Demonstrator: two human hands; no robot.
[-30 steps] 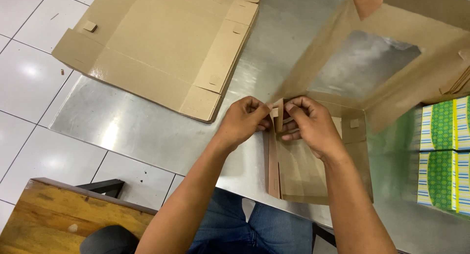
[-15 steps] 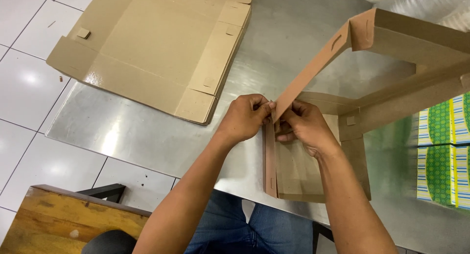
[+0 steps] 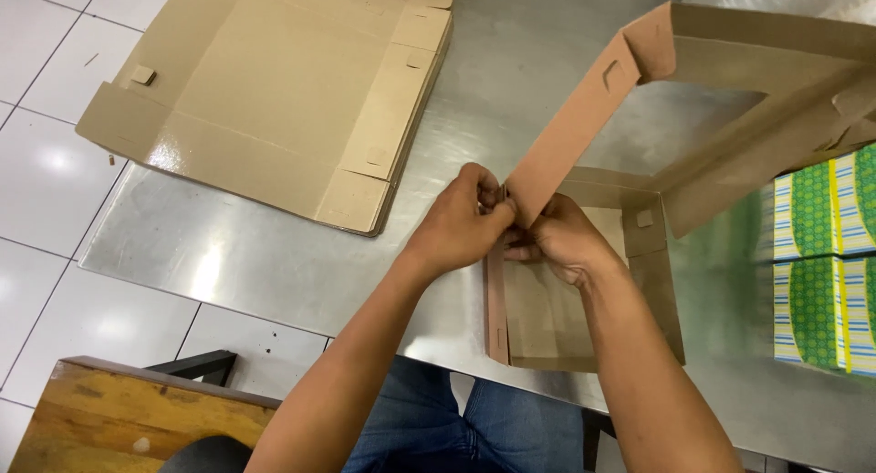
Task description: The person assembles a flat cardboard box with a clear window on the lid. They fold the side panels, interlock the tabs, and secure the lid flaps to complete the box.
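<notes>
Cardboard box (image 3: 584, 309) half-folded, lid slanting up-right, left hand (image 3: 456, 222), right hand (image 3: 561, 240) pinching its corner

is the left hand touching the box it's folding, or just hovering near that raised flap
Touching. The head view shows the left hand pinching the bottom of the raised flap of the cardboard box, meeting the right hand there.

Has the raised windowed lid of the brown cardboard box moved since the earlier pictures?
Yes. The raised windowed lid has swung up and away from the flat cardboard sheet, while both hands, left hand and right hand, pinch its near corner.
</notes>
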